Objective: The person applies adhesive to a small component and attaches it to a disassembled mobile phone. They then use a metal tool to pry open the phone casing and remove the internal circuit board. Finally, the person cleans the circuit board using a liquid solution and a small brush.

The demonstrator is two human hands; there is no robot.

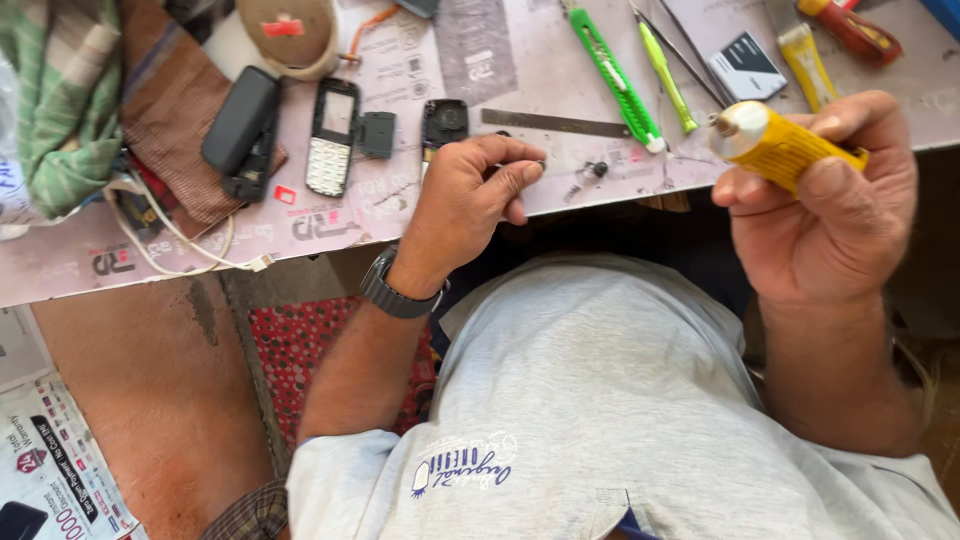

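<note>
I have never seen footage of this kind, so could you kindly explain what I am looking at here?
There is no machine: a camera worn on a person's head looks down over their grey shirt at their two bare hands and a pale worktable. The right hand holds a small yellow glue-like tube with a cream nozzle end. The left hand, with a dark wristwatch, rests at the table edge, pinching something too small to tell. On the table lie a phone front with white keypad, a black phone shell, a green utility knife, a metal ruler and a red-handled screwdriver.
</note>
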